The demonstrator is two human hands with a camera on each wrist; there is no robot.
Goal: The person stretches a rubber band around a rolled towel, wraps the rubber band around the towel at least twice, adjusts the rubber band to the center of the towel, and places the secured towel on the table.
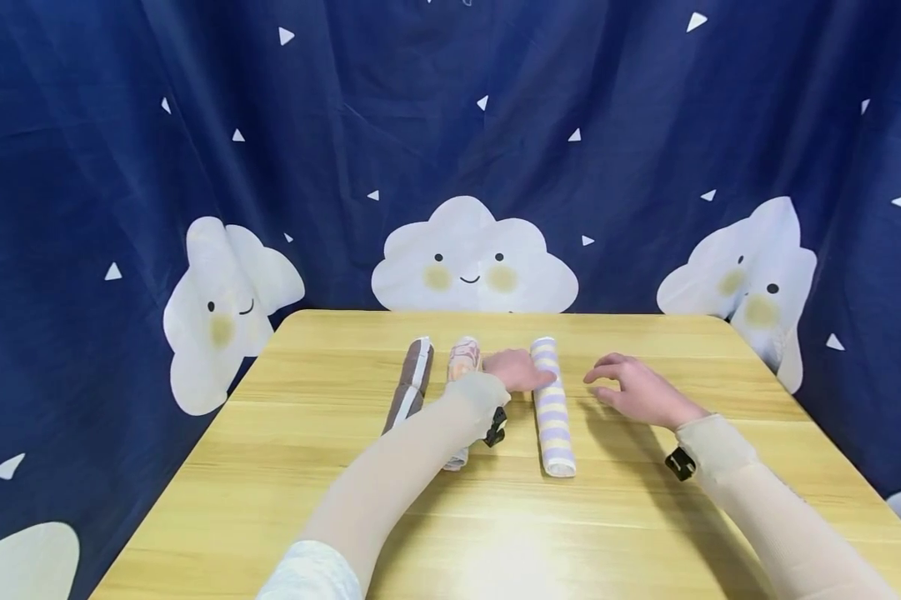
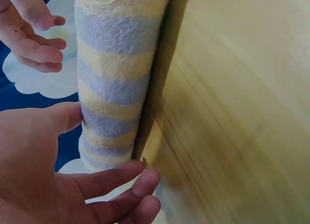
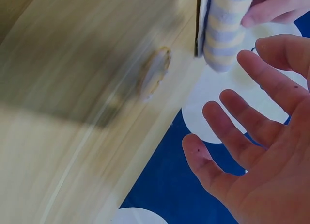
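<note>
A rolled towel [image 1: 552, 417] with lavender and pale yellow stripes lies lengthwise on the wooden table. My left hand [image 1: 516, 371] is at its left side; the thumb [image 2: 70, 116] touches the roll's upper side and the index finger [image 2: 123, 173] is at its lower edge, by the tabletop. To the right of the roll, my right hand [image 1: 638, 390] hovers above the table, fingers spread and loosely bent, holding nothing. Left of the striped roll lie a pink patterned rolled towel [image 1: 463, 358], partly hidden by my left arm, and a brown rolled towel [image 1: 414, 375] with a white band.
The light wooden table [image 1: 270, 467] reaches back to a dark blue curtain [image 1: 330, 125] printed with white clouds and triangles. My left forearm [image 1: 405, 467] crosses over the lower parts of the brown and pink rolls. A black wrist camera [image 1: 679, 463] sits on the right wrist.
</note>
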